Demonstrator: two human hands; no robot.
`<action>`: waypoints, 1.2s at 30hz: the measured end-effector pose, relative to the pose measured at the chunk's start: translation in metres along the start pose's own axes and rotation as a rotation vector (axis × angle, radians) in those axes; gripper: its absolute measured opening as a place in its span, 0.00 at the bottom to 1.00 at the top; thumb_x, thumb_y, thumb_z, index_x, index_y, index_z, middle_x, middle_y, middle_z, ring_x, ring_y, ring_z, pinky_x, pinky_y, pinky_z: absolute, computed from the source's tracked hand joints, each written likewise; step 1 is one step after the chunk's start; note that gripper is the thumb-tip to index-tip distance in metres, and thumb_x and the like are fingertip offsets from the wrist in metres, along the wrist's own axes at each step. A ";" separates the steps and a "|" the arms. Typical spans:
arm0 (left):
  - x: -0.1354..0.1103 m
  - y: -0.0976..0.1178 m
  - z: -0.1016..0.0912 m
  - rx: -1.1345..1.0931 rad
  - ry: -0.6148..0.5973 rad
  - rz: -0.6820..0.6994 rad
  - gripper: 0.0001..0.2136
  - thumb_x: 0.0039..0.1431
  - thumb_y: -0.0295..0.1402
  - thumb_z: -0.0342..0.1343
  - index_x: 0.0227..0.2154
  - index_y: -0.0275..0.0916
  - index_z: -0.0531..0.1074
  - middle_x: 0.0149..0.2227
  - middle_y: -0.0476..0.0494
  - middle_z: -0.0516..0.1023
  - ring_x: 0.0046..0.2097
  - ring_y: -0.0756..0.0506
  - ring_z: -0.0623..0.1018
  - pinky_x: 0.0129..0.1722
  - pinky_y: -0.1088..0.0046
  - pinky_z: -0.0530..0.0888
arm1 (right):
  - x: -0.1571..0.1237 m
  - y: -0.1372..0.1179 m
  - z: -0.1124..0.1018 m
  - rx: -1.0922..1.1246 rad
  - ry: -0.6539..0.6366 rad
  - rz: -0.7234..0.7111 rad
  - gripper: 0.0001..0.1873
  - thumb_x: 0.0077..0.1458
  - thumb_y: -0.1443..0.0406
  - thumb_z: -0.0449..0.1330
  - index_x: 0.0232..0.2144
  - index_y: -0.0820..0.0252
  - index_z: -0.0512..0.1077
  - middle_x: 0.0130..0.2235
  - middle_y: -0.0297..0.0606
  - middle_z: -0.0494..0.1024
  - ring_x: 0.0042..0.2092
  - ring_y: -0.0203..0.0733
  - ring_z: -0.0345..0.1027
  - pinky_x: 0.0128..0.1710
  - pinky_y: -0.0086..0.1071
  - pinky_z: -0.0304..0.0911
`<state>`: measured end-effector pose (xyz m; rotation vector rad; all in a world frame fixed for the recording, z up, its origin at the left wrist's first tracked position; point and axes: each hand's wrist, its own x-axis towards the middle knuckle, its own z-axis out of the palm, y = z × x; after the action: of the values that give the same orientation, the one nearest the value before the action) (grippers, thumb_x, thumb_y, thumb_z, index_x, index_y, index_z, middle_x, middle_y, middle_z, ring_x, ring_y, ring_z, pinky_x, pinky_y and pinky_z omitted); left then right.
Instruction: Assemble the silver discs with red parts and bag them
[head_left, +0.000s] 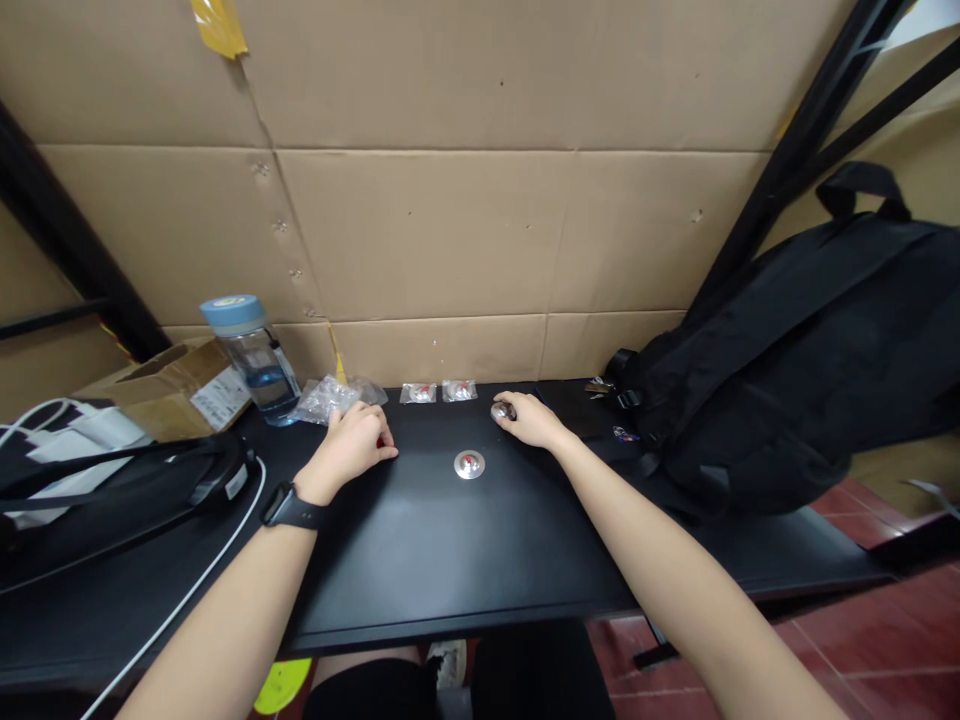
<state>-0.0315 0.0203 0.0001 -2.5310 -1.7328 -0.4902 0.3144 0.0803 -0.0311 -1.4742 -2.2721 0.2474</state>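
My left hand [351, 448], with a black watch [289, 506] at the wrist, is closed low over the black table [442, 560]. A bit of red shows at its fingers, but the rest of what they hold is hidden. Crumpled clear plastic bags [328, 398] lie just behind it. My right hand [534, 420] grips the edge of a shiny metal disc [503, 410] near the back of the table. Between the hands lies a round silver disc with a domed, red-marked middle [469, 464]. Two similar discs in clear wrappers, one left [418, 393] and one right [459, 390], lie behind it.
A blue-lidded water bottle [259, 360] and an open cardboard box [184, 385] stand at left. A black case [135, 495] with white chargers and a cable [202, 580] lies nearer. A black backpack [795, 350] fills the right. Cardboard [420, 230] walls the back.
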 end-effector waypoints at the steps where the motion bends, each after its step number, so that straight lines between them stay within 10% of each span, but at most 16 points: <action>1: 0.000 0.000 0.000 0.009 -0.011 -0.003 0.06 0.50 0.36 0.66 0.21 0.45 0.78 0.35 0.42 0.78 0.47 0.34 0.71 0.49 0.53 0.62 | 0.000 0.000 0.000 0.002 0.000 -0.002 0.23 0.57 0.65 0.61 0.55 0.55 0.71 0.51 0.44 0.79 0.50 0.48 0.73 0.50 0.37 0.65; 23: -0.002 0.040 0.020 -0.167 -0.052 0.206 0.05 0.61 0.39 0.60 0.35 0.47 0.79 0.42 0.43 0.77 0.50 0.39 0.69 0.50 0.59 0.62 | -0.003 -0.011 -0.008 0.052 0.073 0.014 0.19 0.56 0.65 0.63 0.50 0.54 0.74 0.49 0.44 0.80 0.50 0.50 0.74 0.47 0.38 0.67; 36: -0.002 0.058 0.000 -0.390 0.158 0.124 0.07 0.66 0.38 0.55 0.37 0.44 0.76 0.41 0.47 0.82 0.46 0.43 0.78 0.49 0.62 0.68 | -0.020 -0.065 -0.015 0.490 0.131 -0.273 0.18 0.52 0.67 0.65 0.46 0.56 0.74 0.44 0.37 0.81 0.41 0.40 0.74 0.41 0.33 0.67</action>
<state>0.0211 -0.0033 0.0079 -2.7310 -1.5390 -1.0800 0.2744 0.0339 0.0011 -0.8964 -2.0802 0.5587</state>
